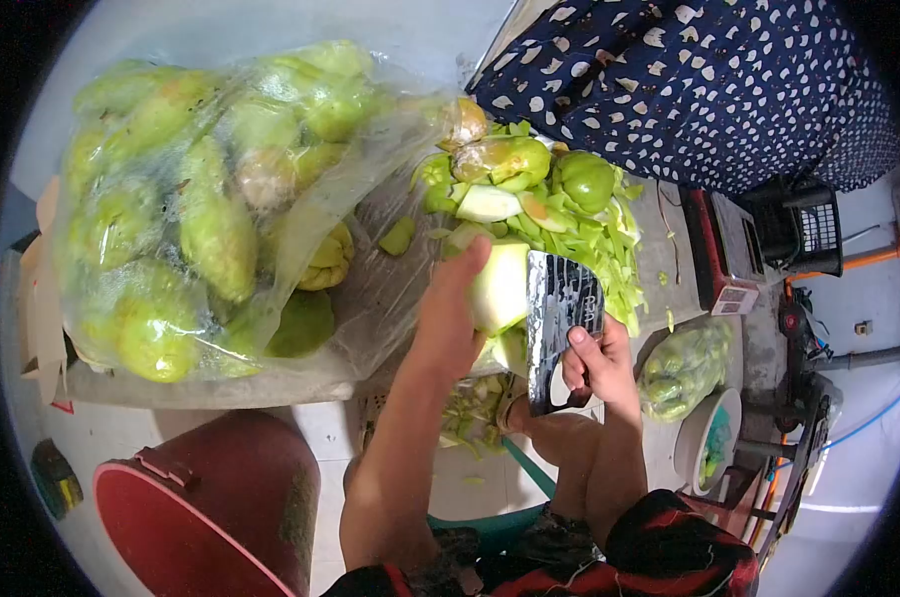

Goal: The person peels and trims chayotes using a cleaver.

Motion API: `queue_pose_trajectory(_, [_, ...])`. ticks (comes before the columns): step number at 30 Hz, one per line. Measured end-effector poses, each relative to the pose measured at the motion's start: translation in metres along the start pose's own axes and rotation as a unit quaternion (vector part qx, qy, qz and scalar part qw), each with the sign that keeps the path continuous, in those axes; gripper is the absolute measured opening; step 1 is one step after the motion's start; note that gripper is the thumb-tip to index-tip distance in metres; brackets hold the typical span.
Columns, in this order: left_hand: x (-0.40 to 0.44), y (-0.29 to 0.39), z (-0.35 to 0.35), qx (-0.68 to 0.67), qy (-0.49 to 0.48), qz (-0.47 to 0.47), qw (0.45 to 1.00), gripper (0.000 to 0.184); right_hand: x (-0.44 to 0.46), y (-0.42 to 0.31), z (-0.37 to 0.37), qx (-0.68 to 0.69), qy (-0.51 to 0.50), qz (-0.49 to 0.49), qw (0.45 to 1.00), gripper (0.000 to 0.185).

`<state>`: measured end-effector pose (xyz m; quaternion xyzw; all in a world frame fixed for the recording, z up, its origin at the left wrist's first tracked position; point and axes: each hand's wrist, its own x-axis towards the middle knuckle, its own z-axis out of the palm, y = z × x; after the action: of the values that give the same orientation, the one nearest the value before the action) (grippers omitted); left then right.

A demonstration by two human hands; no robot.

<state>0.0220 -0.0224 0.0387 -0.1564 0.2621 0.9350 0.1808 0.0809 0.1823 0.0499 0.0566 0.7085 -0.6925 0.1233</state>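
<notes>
My left hand (453, 313) is closed around a pale, peeled chayote (500, 287) above the front edge of the table. In my right hand (599, 363) is a broad knife (559, 313) with a worn black-and-silver blade. The blade stands upright against the right side of the chayote, hiding part of it. Just beyond my hands is a heap of green peelings (609, 254), with a whole green chayote (582, 181) and other pieces lying on it. Part of my right hand's grip is hidden behind the blade.
A large clear bag of chayotes (216, 219) covers the table's left side. Below it stands a red bin (216, 497). Peelings (475, 408) lie on the floor under the table. At right are another bagged batch (684, 368), a white tub (691, 448) and a red scale (713, 254).
</notes>
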Motion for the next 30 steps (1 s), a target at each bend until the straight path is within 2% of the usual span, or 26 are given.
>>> queue_pose_trajectory(3, [0.000,-0.008,0.001,-0.011,-0.038,0.030,0.999,0.042,0.001,0.001,0.004,0.038,0.003,0.001,0.999,0.022])
queue_pose_trajectory(7, [0.001,-0.018,0.005,-0.014,-0.040,0.046,0.998,0.042,0.002,0.000,0.012,0.042,0.027,-0.001,0.999,0.022])
queue_pose_trajectory(9, [0.005,-0.034,0.005,-0.034,-0.039,0.026,0.998,0.043,0.002,-0.002,0.020,0.083,0.047,-0.002,0.995,0.021])
queue_pose_trajectory(14, [0.011,-0.038,0.002,0.006,-0.046,-0.014,0.999,0.045,0.001,0.000,0.015,0.076,0.045,0.001,0.996,0.022])
queue_pose_trajectory(16, [0.006,-0.031,0.010,-0.030,-0.077,-0.027,0.996,0.048,0.002,-0.002,0.012,0.078,0.037,0.000,0.996,0.022])
queue_pose_trajectory(20, [0.009,-0.034,0.010,-0.025,-0.083,-0.030,0.996,0.048,-0.001,-0.004,0.005,0.110,0.009,0.031,0.993,0.022])
queue_pose_trajectory(22, [0.013,-0.036,0.008,0.007,-0.118,-0.037,0.992,0.048,-0.001,-0.003,-0.001,0.101,0.011,0.036,0.994,0.022])
queue_pose_trajectory(26, [0.012,-0.043,0.016,0.032,-0.071,-0.017,0.997,0.048,0.000,0.003,0.001,0.110,0.027,0.021,0.993,0.022])
queue_pose_trajectory(28, [0.011,-0.046,0.018,-0.005,-0.055,0.036,0.998,0.047,0.000,0.001,0.007,0.120,0.032,0.026,0.992,0.021])
queue_pose_trajectory(30, [0.011,-0.042,0.022,-0.002,-0.044,0.015,0.999,0.041,0.001,-0.001,0.007,0.128,0.037,0.028,0.991,0.021])
